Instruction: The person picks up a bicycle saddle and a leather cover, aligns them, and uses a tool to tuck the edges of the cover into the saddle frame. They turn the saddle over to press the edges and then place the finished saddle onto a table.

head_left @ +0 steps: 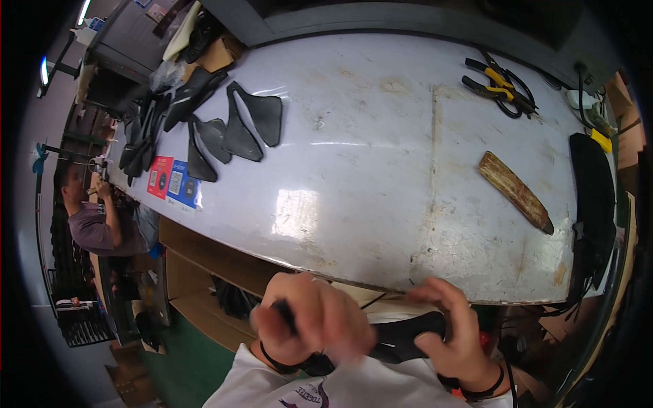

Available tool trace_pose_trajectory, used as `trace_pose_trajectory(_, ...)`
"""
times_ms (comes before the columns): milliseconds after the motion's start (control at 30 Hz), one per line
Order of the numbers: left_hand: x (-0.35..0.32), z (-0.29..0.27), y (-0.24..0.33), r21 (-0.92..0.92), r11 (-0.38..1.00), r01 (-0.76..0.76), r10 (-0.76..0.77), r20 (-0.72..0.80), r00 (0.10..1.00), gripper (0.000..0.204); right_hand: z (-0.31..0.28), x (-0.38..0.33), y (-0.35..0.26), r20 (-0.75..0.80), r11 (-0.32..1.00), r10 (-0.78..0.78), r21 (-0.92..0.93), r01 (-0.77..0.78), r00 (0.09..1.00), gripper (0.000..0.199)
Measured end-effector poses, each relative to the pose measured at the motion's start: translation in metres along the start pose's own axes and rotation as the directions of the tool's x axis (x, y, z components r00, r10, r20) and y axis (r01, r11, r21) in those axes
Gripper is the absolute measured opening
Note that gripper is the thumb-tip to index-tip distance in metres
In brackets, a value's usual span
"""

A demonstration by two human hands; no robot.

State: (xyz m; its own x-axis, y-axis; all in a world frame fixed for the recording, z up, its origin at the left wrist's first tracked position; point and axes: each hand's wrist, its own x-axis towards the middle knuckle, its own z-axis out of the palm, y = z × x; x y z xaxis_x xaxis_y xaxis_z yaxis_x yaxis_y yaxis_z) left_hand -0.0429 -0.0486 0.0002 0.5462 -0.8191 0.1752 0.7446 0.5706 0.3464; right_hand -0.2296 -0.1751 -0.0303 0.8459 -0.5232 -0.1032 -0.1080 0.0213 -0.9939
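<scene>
Worktable [360, 183]: one, pale, stained and scuffed, filling the middle of the view. Co-worker [95, 228]: one, in a dull purple top, sitting beyond its left end. Cardboard box [197, 272]: open, standing below the near edge.

Left hand [313, 319]: blurred, closing in a fist around a small dark item [282, 316], only its end showing; its kind, I cannot tell. Right hand [456, 333]: fingers curving, standing wide from the thumb, with the end of a black curved piece [408, 332] lying between; whether it is being gripped, I cannot tell. This piece is resting between the hands, before the white shirt [255, 381], just off the table's near edge.

On the tabletop, left: black winged parts [238, 139], several, lying in a loose cluster; red card [159, 175] and blue card [181, 183], lying side by side near them. Right: yellow-and-black pliers [493, 88], lying toward the far corner; worn brown strip [515, 192], lying aslant nearer the hands.
</scene>
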Motion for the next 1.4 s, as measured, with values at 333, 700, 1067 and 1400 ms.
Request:
trace_pose_trajectory(333, 0.019, 0.002, -0.007, 0.401, 0.87, -0.286, 0.269, 0.1, 0.958, 0.04, -0.01, 0.021, -0.015, -0.024, 0.993, 0.103, 0.063, -0.102, 0.994, 0.02)
trace_pose_trajectory(700, 0.032, -0.039, -0.071, 0.631, 0.776, 0.002, 0.127, -0.16, 0.979, 0.116, 0.001, 0.05, -0.025, -0.159, 0.774, -0.534, -0.488, 0.404, 0.83, 0.023)
trace_pose_trajectory(1067, 0.038, -0.033, -0.07, 0.786, 0.589, -0.191, 0.302, 0.006, 0.953, 0.051, 0.011, 0.033, -0.011, -0.213, 0.8, -0.57, -0.363, 0.477, 0.794, 0.03)
trace_pose_trajectory(1400, 0.035, -0.032, -0.009, 0.625, 0.659, -0.418, 0.373, 0.212, 0.903, 0.038, 0.052, 0.023, -0.019, 0.085, 0.737, -0.608, -0.311, 0.6, 0.79, 0.05)
